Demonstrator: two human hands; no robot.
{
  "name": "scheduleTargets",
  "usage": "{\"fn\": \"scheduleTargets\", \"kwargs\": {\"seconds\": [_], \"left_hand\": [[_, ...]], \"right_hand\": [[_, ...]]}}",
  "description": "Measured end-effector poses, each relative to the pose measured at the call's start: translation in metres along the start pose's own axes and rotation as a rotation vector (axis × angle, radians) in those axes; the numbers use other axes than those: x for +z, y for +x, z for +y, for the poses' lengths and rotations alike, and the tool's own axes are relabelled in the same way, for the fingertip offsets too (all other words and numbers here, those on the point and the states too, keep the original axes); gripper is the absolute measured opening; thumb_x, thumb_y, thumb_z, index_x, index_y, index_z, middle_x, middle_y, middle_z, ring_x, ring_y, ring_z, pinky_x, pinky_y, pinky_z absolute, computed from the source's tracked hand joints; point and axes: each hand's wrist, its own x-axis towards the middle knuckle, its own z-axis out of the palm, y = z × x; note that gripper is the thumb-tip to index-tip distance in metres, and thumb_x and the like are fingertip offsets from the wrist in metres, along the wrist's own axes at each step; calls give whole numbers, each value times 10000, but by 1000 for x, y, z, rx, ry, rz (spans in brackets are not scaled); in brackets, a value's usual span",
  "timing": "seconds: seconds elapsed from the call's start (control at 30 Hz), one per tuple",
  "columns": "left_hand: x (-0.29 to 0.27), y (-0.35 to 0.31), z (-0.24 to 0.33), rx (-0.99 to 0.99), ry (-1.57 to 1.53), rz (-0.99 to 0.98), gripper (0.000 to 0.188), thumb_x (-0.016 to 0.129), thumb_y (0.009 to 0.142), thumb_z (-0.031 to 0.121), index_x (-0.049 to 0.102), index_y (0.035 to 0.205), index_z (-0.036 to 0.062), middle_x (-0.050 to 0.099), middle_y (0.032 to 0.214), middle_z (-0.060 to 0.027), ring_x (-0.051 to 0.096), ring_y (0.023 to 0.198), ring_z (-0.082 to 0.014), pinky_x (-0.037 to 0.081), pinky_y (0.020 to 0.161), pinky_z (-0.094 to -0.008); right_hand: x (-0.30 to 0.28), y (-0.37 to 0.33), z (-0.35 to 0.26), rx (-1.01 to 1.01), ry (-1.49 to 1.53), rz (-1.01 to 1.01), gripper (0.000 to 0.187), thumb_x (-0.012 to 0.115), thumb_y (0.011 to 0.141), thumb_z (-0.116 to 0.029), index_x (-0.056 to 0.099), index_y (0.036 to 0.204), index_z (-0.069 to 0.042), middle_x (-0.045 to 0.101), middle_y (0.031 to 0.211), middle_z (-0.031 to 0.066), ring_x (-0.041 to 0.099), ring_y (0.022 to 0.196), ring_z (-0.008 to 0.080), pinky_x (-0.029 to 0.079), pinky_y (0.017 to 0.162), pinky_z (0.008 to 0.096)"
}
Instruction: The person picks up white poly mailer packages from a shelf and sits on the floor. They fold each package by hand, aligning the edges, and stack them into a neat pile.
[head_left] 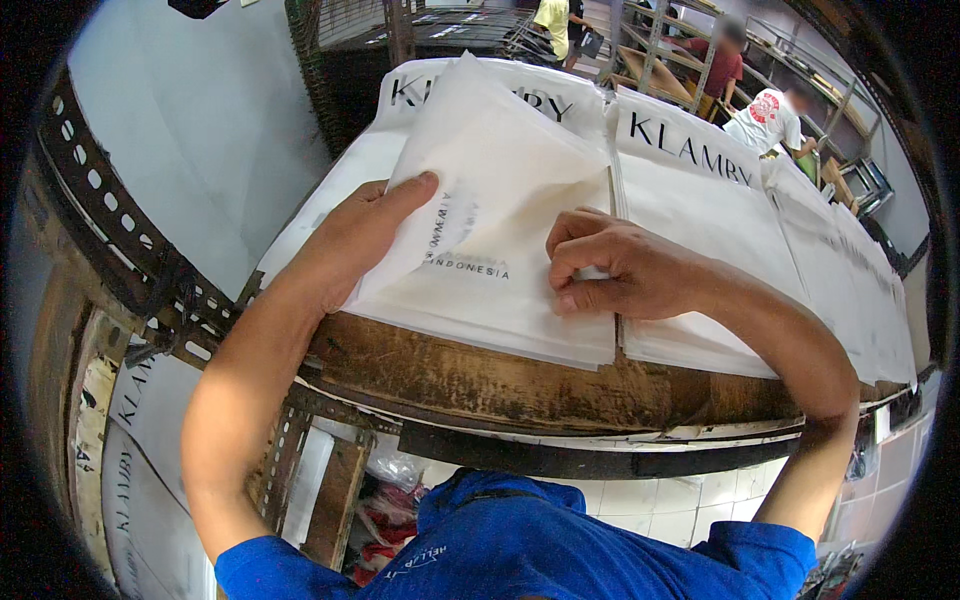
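A thin, translucent white plastic bag (480, 150) with dark print is lifted and folded back at the left of the table. My left hand (385, 225) grips its left side, thumb on top and fingers beneath, out of sight. Under it lies a flat stack of like white bags (500, 335), its lower edge near the table's front. Over the right side of that stack hovers or rests my right hand (620, 265), its fingers curled in and thumb bent toward them. Whether anything thin is between those fingertips is hard to see.
More printed white bags (700, 240) lie in flat stacks to the right along the worn wooden table (480, 370). A perforated metal post (120, 210) stands at the left. Black stacked goods (440, 40) are behind. Several people work by shelves (660, 50) at the far right.
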Motion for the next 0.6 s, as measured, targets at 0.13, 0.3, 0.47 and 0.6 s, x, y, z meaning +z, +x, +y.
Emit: {"fn": "scheduleTargets", "kwargs": {"seconds": [0.13, 0.3, 0.47, 0.6], "left_hand": [[-2, 1, -2, 3, -12, -67, 610, 588, 898, 480, 557, 1206, -45, 675, 1003, -147, 671, 795, -187, 545, 712, -321], [3, 5, -1, 3, -5, -28, 590, 586, 905, 465, 558, 1204, -42, 681, 986, -144, 675, 778, -187, 546, 712, -314], [-2, 9, -5, 28, -28, -100, 587, 586, 906, 459, 553, 1205, -46, 684, 977, -144, 677, 765, -184, 549, 694, -310], [-2, 9, -5, 41, -31, -112, 588, 592, 903, 459, 553, 1202, -46, 682, 974, -146, 678, 768, -185, 553, 692, -314]], "right_hand": [[7, 3, 6, -77, -78, 45, 208, 660, 871, -219, 563, 861, -35, 517, 906, 124, 501, 902, 284, 409, 786, 400], [0, 6, -2, -16, 26, 7, 212, 658, 886, -226, 557, 893, -39, 502, 901, 111, 493, 906, 287, 406, 805, 398], [0, 8, 6, -68, 17, -41, 220, 659, 881, -226, 551, 879, -33, 508, 879, 115, 493, 896, 301, 405, 809, 407], [7, 8, 11, -110, -61, 15, 222, 637, 906, -231, 536, 871, -36, 505, 897, 94, 498, 883, 265, 406, 802, 377]]}}
